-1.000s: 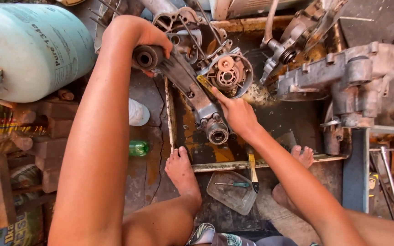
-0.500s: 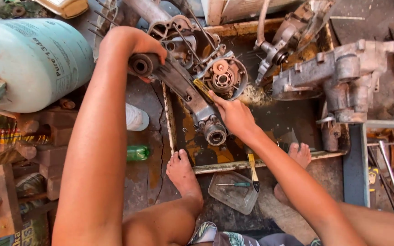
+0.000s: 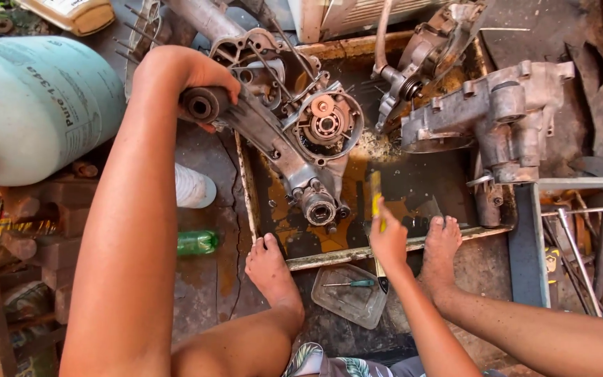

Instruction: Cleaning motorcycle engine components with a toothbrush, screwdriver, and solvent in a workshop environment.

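My left-hand fingers (image 3: 211, 73) clamp the engine casing (image 3: 280, 139) over the metal tray (image 3: 329, 257); my right hand (image 3: 389, 241) grips a yellow-handled tool (image 3: 375, 199). Next, I'd judge, bring the tool onto the casing.

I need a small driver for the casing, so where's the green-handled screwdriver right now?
In the head view, the green-handled screwdriver lies inside the clear plastic tray on the floor, bottom centre, just below the right hand and between the person's two bare feet.
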